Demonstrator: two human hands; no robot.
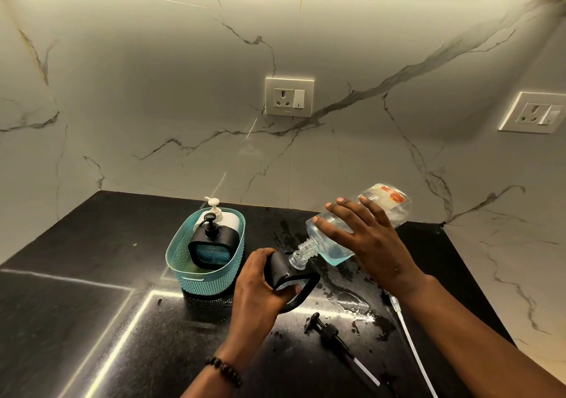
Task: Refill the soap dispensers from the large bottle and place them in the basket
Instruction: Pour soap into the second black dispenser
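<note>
My right hand grips the large clear bottle, tipped neck-down to the left with a little pale blue soap inside. Its ribbed neck meets the top opening of a black-framed dispenser, which my left hand holds tilted just above the black counter. The dispenser's black pump with its white tube lies on the counter in front of it. The teal basket stands to the left and holds a black-pump dispenser with blue soap and, behind it, a white-pump dispenser.
Liquid is spilled on the black counter under and right of the bottle. A long white tube lies at the counter's right edge. The marble wall carries two sockets. The counter's right edge drops off near my right forearm.
</note>
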